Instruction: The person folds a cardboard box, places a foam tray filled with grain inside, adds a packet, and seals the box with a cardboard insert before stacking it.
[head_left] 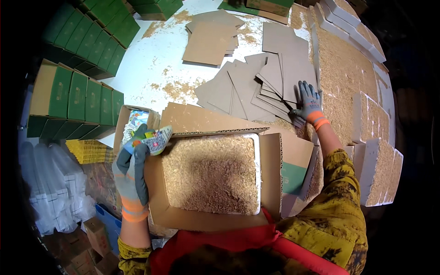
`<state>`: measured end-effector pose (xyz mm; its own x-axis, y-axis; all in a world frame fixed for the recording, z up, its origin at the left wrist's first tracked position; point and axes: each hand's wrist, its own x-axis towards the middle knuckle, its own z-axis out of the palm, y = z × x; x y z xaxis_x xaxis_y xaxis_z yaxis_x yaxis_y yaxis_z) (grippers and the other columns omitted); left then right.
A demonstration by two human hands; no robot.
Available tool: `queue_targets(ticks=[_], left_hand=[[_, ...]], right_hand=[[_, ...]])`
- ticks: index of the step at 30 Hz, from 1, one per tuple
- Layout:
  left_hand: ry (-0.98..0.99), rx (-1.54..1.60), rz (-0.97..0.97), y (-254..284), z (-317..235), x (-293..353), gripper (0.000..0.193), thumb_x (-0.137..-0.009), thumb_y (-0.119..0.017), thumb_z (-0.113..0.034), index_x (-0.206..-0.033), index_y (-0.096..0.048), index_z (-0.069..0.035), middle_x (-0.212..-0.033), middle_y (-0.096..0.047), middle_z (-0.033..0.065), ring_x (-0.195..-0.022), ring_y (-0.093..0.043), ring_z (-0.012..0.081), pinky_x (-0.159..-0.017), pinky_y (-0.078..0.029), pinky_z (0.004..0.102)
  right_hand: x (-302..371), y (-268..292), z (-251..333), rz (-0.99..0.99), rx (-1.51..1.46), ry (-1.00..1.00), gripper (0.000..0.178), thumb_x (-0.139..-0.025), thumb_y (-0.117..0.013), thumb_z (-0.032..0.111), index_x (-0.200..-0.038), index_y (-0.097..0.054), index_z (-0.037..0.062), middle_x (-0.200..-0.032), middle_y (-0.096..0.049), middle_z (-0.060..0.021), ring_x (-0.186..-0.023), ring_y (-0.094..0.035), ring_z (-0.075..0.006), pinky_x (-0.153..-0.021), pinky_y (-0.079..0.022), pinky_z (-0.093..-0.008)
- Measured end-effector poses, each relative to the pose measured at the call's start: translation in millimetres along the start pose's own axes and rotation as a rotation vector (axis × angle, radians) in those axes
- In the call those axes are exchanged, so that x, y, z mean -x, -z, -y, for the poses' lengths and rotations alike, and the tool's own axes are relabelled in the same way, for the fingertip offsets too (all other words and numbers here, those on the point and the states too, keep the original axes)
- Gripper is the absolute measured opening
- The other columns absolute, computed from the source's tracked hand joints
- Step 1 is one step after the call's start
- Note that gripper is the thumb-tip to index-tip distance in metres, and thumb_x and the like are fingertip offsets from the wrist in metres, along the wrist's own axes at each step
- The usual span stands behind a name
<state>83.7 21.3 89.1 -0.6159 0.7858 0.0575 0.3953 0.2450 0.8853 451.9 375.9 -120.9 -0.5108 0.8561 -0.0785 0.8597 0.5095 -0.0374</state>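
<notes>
My left hand (134, 167), in a grey and orange work glove, pinches a small colourful printed packet (158, 140) above the left edge of an open cardboard box (156, 192). Inside that box sits a white tray (257, 176) filled with wood shavings (208, 172). My gloved right hand (309, 101) is stretched out with its fingers apart. It rests at the right edge of a fanned pile of grey cardboard sheets (238, 85). Just behind my left hand, a small carton (120, 123) holds more colourful packets (136, 120).
Green boxes (85, 98) stand in rows on the left. Brown cardboard sheets (210, 42) lie at the far middle of the white table (142, 64). Shavings-filled white trays (378, 176) line the right. Clear plastic bags (57, 188) and a yellow stack (89, 151) are at the lower left.
</notes>
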Motion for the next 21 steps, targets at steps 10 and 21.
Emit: queue_targets(ticks=[10,21], left_hand=[[-0.477,-0.369,0.033,0,14,-18,0.027,-0.095,-0.052,-0.001,-0.119,-0.064,-0.005,-0.108,-0.065,0.0174,-0.093,-0.063,0.0277,-0.083,-0.049,0.0309],[-0.988,-0.851,0.626,7,3,39,0.048,-0.085,-0.058,-0.015,-0.132,-0.054,-0.006,-0.129,-0.055,0.0173,-0.119,-0.052,0.0380,-0.107,-0.037,0.0471]], right_hand=[[-18,-17,30,0.079,0.095,-0.038,0.030,-0.094,-0.053,0.035,-0.116,-0.063,0.0159,-0.120,-0.063,-0.0130,-0.106,-0.062,-0.0330,-0.085,-0.051,-0.0408],[151,214,96,-0.975,-1.505,-0.101,0.028,-0.098,-0.060,0.025,-0.114,-0.065,0.0027,-0.102,-0.069,-0.0048,-0.088,-0.063,-0.0101,-0.077,-0.051,-0.0237]])
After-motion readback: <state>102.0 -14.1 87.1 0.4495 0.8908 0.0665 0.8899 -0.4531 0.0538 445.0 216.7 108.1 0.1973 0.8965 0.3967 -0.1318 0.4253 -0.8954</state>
